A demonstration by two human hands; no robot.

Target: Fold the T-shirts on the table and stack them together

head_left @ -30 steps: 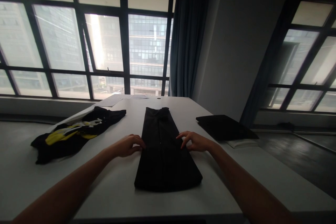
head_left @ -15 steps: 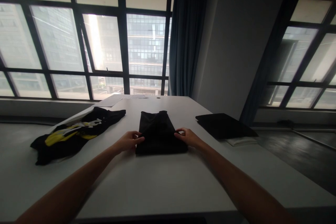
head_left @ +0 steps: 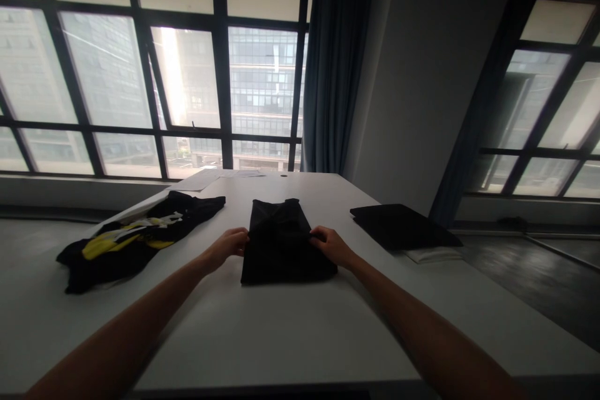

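A folded black garment (head_left: pixel 285 250) lies lengthwise before me on the white table (head_left: pixel 276 337), its cloth a little rumpled toward the far end. At its left edge is my left hand (head_left: pixel 229 244), fingers closed on the cloth with the tips partly hidden. My right hand (head_left: pixel 332 246) pinches the opposite edge between thumb and fingers, at about the same height. The garment's near edge lies flat and nearly straight below both hands.
On the left lies a crumpled black garment with a yellow and white print (head_left: pixel 135 237). A folded black cloth (head_left: pixel 400 225) rests on the right above a pale folded cloth (head_left: pixel 434 255). Papers (head_left: pixel 197 180) lie at the table's far end, before windows and a blue curtain (head_left: pixel 330 75).
Both hands have shifted slightly away from me along the garment's sides. My left fingers have slid off its top toward the edge. The garment's near edge now reaches slightly closer to me.
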